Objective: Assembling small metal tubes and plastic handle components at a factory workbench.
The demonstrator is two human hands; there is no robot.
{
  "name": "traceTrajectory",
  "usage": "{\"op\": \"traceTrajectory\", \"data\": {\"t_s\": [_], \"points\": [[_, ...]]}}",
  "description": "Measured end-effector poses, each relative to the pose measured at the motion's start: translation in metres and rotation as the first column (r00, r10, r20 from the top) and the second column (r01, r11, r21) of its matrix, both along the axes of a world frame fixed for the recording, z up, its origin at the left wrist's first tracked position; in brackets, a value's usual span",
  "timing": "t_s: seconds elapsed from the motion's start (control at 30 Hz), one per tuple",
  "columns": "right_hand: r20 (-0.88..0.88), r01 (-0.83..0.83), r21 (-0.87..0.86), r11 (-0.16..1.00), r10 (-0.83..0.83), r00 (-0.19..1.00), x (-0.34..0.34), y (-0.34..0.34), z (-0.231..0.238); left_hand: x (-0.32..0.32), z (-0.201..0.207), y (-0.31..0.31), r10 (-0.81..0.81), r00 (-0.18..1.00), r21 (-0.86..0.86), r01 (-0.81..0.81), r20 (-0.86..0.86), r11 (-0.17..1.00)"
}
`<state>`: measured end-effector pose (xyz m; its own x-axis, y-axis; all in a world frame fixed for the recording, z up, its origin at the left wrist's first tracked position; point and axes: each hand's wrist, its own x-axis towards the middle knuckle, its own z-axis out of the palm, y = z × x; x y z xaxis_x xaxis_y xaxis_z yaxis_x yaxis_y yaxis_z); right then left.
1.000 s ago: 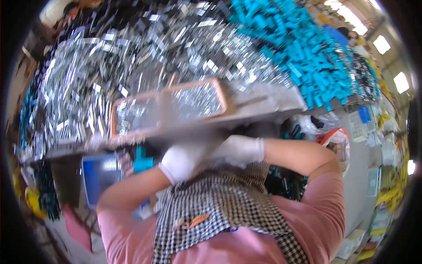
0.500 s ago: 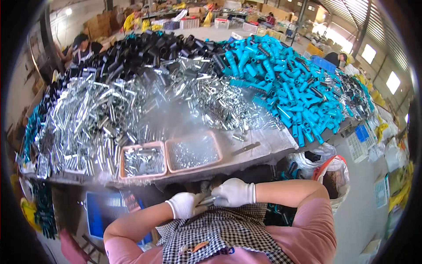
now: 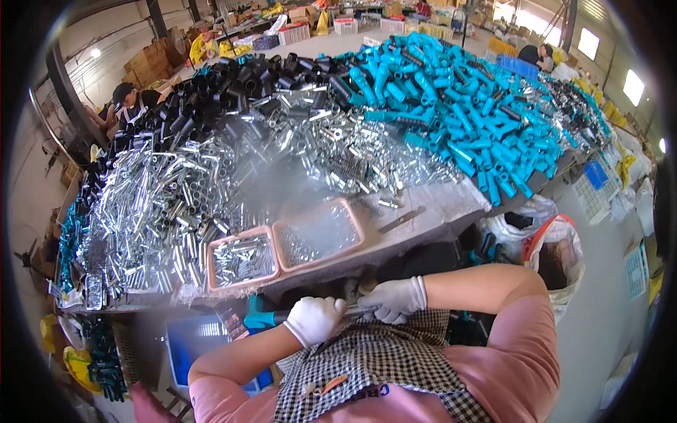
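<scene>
Left pink tray (image 3: 210, 268): silver metal bits
Right pink tray (image 3: 357, 224): tiny shiny bits
Left hand (image 3: 315, 321): fingers curled round the teal-ended rod (image 3: 261, 319)
Right hand (image 3: 395, 299): fingers curled round it too
Rod: in 2 hands, near the desk (image 3: 441, 204)

Head-worn fisheye, left of a pair. Looks down and forward, close over left hand (image 3: 315, 321) and right hand (image 3: 395, 299) toward 6 o'clock; surface (image 3: 444, 204) toward 12.

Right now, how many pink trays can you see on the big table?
2. The left tray sits at the near edge of the table; the right tray is directly beside it. Others could be hidden from this view.
</scene>
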<state>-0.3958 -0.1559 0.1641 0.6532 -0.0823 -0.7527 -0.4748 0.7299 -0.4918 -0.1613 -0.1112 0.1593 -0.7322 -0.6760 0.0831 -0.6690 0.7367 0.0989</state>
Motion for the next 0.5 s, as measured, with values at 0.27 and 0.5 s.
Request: {"op": "traceTrajectory", "data": {"t_s": [0.27, 0.5], "points": [[0.601, 0.645, -0.764, 0.003, 0.365, 0.711, 0.026, 0.000, 0.076, 0.010, 0.052, -0.029, 0.333, 0.877, 0.934, 0.286, -0.345, 0.215], [0.545, 0.543, -0.744, 0.391, 0.824, 0.153, 0.059, 0.027, 0.116, -0.029, 0.093, -0.012, 0.232, 0.561, 0.596, 0.793, -0.795, 0.127]]}}
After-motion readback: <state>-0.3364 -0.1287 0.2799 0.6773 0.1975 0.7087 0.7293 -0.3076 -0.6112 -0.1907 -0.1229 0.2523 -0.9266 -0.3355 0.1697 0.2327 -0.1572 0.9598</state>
